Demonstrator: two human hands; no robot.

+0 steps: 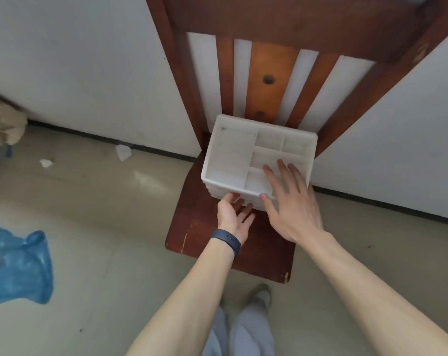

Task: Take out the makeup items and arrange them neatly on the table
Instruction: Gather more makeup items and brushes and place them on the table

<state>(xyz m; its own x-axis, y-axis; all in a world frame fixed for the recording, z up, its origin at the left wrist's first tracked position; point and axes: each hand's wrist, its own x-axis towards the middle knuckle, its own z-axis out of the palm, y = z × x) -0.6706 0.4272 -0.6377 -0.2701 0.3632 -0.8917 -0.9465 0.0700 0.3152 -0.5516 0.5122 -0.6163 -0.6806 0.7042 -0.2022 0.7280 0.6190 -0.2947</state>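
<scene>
A white plastic organizer box [233,155] with several open-top compartments stands on the seat of a brown wooden chair [199,227]. Its compartments look empty; no makeup items show. My left hand [234,214], palm up with a dark wristband, reaches to the box's lower front edge, thumb touching the front wall. My right hand [289,199] hovers with fingers spread over the box's front right corner, its thumb at the rim. Neither hand holds anything.
The chair back [269,80] stands against a white wall. A blue plastic bag [17,268] lies on the floor at the left, with paper scraps [124,151] near the skirting. A beige cloth heap [1,122] sits far left. My legs and shoe show below.
</scene>
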